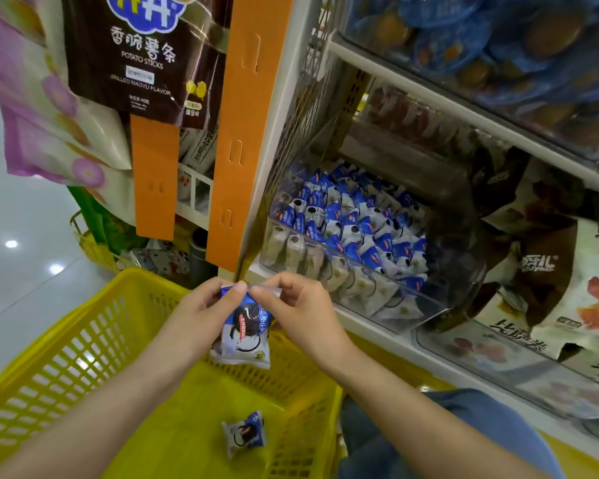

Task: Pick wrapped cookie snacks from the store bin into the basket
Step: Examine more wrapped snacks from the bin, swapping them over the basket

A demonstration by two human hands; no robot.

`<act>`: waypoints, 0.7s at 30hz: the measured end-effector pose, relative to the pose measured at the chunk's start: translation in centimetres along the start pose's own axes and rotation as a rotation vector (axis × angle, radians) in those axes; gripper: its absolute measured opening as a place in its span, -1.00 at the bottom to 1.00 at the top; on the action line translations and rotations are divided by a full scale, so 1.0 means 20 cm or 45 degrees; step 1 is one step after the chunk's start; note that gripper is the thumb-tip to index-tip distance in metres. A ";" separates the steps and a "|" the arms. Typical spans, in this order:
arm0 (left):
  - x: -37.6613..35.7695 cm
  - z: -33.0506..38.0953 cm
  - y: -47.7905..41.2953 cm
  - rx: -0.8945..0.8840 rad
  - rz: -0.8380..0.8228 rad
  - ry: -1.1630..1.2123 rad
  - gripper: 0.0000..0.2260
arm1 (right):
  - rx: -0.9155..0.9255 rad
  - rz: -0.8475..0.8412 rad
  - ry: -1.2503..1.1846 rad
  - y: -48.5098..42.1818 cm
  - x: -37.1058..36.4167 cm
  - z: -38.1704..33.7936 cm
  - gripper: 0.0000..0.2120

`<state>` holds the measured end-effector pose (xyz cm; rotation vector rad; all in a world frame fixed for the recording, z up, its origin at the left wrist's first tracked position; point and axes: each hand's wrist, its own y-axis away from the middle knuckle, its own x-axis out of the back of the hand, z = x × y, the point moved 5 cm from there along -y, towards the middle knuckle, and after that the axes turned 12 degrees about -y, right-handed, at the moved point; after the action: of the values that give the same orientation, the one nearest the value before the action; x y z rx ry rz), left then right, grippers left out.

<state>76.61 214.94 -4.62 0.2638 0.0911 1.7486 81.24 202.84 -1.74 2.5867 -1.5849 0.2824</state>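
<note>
Both hands, left hand (206, 307) and right hand (301, 311), pinch top edge of one wrapped cookie snack (244, 331) above yellow basket (66, 357), second snack (244, 433) on basket floor, clear bin (377, 281) of snacks just right.

Blurred, cut off, covered
Above the clear bin (400, 284), blue packs (481, 36) blur and run off the top edge; left of it, fingers (237, 291) cover the upper seam of the held snack (242, 331).

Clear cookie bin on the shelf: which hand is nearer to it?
Right. The right hand is just left of the front wall of the bin; the left hand is farther left, across the cookie pack that both hands pinch.
</note>
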 end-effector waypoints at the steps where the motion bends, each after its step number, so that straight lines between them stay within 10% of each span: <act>1: 0.00 0.00 0.00 -0.015 0.017 -0.005 -0.83 | 0.019 -0.001 0.014 0.00 0.00 0.00 -0.82; 11: -0.03 -0.04 0.00 0.088 0.015 0.072 -0.69 | 0.702 0.011 0.901 0.06 -0.03 -0.13 -0.82; 17: -0.07 -0.07 -0.02 0.154 -0.029 0.211 -0.92 | 0.171 0.130 0.392 0.00 0.06 -0.05 -0.89; 21: -0.04 -0.06 -0.03 0.123 0.005 0.072 -0.72 | -0.143 0.270 -0.072 -0.03 0.12 0.01 -0.85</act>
<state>77.00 214.28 -6.07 0.2853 0.2164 1.7580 82.97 200.98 -1.35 2.3667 -1.8414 0.1316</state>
